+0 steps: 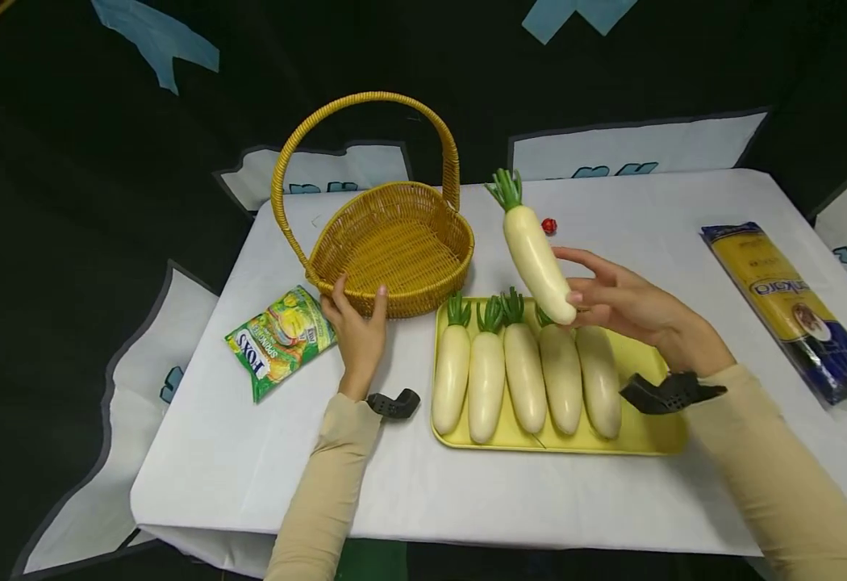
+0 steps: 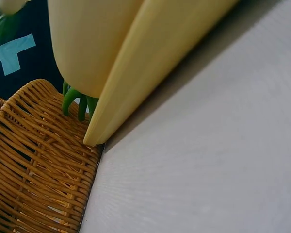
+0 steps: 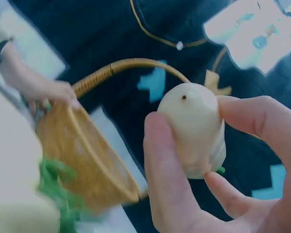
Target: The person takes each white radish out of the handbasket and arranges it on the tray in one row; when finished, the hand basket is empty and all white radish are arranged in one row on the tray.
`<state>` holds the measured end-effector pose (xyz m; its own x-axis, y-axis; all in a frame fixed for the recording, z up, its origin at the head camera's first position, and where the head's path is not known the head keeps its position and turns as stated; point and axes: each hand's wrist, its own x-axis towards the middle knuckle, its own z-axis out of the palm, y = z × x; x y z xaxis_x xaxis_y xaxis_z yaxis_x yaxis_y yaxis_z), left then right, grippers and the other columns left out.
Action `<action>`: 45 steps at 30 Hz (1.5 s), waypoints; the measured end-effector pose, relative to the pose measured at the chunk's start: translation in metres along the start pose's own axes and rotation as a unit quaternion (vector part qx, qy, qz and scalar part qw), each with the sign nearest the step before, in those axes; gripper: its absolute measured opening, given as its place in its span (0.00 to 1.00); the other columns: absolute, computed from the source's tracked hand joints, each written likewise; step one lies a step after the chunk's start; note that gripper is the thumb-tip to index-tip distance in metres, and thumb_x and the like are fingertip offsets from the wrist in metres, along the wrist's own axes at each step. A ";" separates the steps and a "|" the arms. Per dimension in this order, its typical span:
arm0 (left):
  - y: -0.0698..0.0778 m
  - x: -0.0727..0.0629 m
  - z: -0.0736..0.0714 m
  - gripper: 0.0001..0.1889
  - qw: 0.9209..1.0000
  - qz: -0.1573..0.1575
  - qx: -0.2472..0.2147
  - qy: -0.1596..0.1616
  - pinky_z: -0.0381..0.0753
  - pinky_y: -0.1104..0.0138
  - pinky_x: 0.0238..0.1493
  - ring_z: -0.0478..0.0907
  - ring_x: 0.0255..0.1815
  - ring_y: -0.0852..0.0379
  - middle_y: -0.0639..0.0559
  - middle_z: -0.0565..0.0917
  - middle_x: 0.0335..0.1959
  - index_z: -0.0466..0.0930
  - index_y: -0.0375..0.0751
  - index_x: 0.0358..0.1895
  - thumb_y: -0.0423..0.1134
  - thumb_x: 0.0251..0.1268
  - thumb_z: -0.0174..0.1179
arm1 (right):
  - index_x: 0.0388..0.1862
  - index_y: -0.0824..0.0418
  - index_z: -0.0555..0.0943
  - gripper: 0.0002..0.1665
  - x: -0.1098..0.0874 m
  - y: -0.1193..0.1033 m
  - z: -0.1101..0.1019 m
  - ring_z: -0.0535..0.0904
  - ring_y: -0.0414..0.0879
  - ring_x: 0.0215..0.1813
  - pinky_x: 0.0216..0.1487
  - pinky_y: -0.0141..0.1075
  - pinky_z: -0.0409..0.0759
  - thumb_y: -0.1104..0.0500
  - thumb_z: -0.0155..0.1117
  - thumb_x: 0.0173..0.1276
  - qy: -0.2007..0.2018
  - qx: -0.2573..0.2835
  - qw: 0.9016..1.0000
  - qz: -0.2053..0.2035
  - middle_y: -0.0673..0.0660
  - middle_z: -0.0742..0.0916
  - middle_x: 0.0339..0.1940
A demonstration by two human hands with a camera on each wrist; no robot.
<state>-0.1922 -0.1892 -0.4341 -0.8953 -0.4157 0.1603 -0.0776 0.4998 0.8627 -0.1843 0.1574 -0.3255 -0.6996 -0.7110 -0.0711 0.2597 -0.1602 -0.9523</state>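
Observation:
My right hand (image 1: 623, 303) pinches a white radish (image 1: 536, 258) near its lower end, its green leaf stubs pointing up and away. In the right wrist view, thumb and fingers surround the blunt tip of this radish (image 3: 191, 126). It is held above a yellow tray (image 1: 648, 432), where several more white radishes (image 1: 525, 379) lie side by side. My left hand (image 1: 358, 335) grips the near rim of a wicker basket (image 1: 394, 298) with a tall arched handle. The basket's inside shows no contents. The left wrist view shows the basket's woven side (image 2: 39, 160) beside the tray edge (image 2: 131, 82).
A green snack bag (image 1: 281, 343) lies left of the basket. On the right is a yellow and blue packet (image 1: 794, 307). A small red object (image 1: 549, 226) sits behind the raised radish. All stand on a white-covered table (image 1: 249, 476) before dark cloth.

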 end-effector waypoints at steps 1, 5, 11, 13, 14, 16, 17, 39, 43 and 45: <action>-0.001 0.000 -0.001 0.39 1.000 0.000 0.000 0.001 0.68 0.40 0.49 0.53 0.65 0.27 0.33 0.33 0.70 0.46 0.57 0.68 0.69 0.56 0.45 | 0.69 0.49 0.54 0.34 -0.009 0.003 -0.002 0.80 0.42 0.47 0.48 0.38 0.78 0.71 0.45 0.68 0.013 -0.011 1.000 -0.001 0.51 0.81 0.50; -0.002 0.000 -0.004 0.40 1.000 0.000 0.000 -0.004 0.67 0.39 0.50 0.51 0.65 0.26 0.33 0.33 0.70 0.45 0.59 0.68 0.70 0.56 0.44 | 0.69 0.48 0.52 0.36 -0.044 0.018 -0.009 0.80 0.41 0.49 0.48 0.35 0.78 0.72 0.46 0.67 0.069 -0.042 0.997 -0.002 0.49 0.81 0.51; -0.003 0.002 -0.009 0.40 1.000 0.003 0.001 0.000 0.68 0.40 0.48 0.54 0.63 0.26 0.33 0.33 0.70 0.45 0.57 0.68 0.69 0.56 0.44 | 0.70 0.46 0.50 0.39 -0.086 0.048 -0.017 0.81 0.41 0.44 0.43 0.37 0.80 0.71 0.48 0.66 0.131 -0.074 0.988 0.023 0.48 0.79 0.48; -0.004 0.003 -0.010 0.40 1.000 0.005 0.001 0.003 0.69 0.40 0.47 0.55 0.63 0.26 0.33 0.34 0.70 0.45 0.56 0.68 0.69 0.56 0.43 | 0.70 0.45 0.49 0.39 -0.096 0.058 -0.017 0.81 0.41 0.43 0.43 0.38 0.80 0.70 0.50 0.66 0.153 -0.091 0.983 0.043 0.47 0.78 0.47; -0.004 0.003 -0.010 0.40 1.000 0.005 0.001 0.004 0.69 0.40 0.46 0.56 0.62 0.26 0.33 0.34 0.70 0.45 0.56 0.69 0.69 0.56 0.44 | 0.70 0.46 0.49 0.40 -0.101 0.063 -0.017 0.81 0.42 0.42 0.42 0.38 0.80 0.69 0.50 0.66 0.163 -0.104 0.980 0.052 0.47 0.78 0.46; -0.004 0.004 -0.011 0.40 1.000 0.007 0.002 0.004 0.69 0.40 0.46 0.56 0.62 0.26 0.32 0.34 0.70 0.45 0.55 0.68 0.69 0.56 0.44 | 0.70 0.46 0.47 0.40 -0.107 0.071 -0.016 0.81 0.41 0.41 0.42 0.39 0.81 0.67 0.52 0.66 0.184 -0.138 0.970 0.075 0.47 0.77 0.44; -0.004 0.005 -0.012 0.40 1.000 0.008 0.001 0.004 0.69 0.40 0.46 0.57 0.62 0.26 0.32 0.34 0.69 0.45 0.55 0.68 0.69 0.56 0.44 | 0.71 0.47 0.47 0.40 -0.109 0.075 -0.016 0.81 0.41 0.41 0.41 0.39 0.81 0.66 0.53 0.66 0.193 -0.153 0.965 0.086 0.47 0.77 0.44; -0.004 0.003 -0.017 0.38 1.000 -0.003 -0.013 -0.001 0.60 0.38 0.57 0.46 0.68 0.28 0.35 0.33 0.70 0.46 0.60 0.68 0.68 0.57 0.46 | 0.69 0.64 0.53 0.49 -0.116 0.069 0.012 0.75 0.46 0.38 0.29 0.34 0.72 0.44 0.64 0.57 0.199 -0.499 0.827 0.169 0.61 0.78 0.42; 0.003 0.001 -0.027 0.40 0.999 -0.023 -0.006 -0.041 0.59 0.37 0.57 0.46 0.67 0.27 0.35 0.30 0.70 0.37 0.64 0.70 0.69 0.57 0.43 | 0.68 0.65 0.58 0.42 -0.114 0.065 0.012 0.76 0.49 0.39 0.32 0.38 0.73 0.45 0.59 0.62 0.197 -0.514 0.821 0.151 0.64 0.78 0.44; 0.009 -0.001 -0.036 0.42 0.995 -0.035 0.013 -0.088 0.59 0.36 0.57 0.46 0.67 0.26 0.35 0.28 0.70 0.28 0.65 0.70 0.70 0.58 0.40 | 0.67 0.64 0.60 0.37 -0.114 0.062 0.014 0.76 0.53 0.42 0.37 0.43 0.74 0.47 0.55 0.65 0.208 -0.522 0.816 0.131 0.66 0.77 0.47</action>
<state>-0.1758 -0.2115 -0.4089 -0.9500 -0.3121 0.0117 -0.1520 0.4948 0.8556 -0.0798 0.2189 -0.3721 -0.9333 -0.2976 -0.2009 -0.1204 0.7865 -0.6057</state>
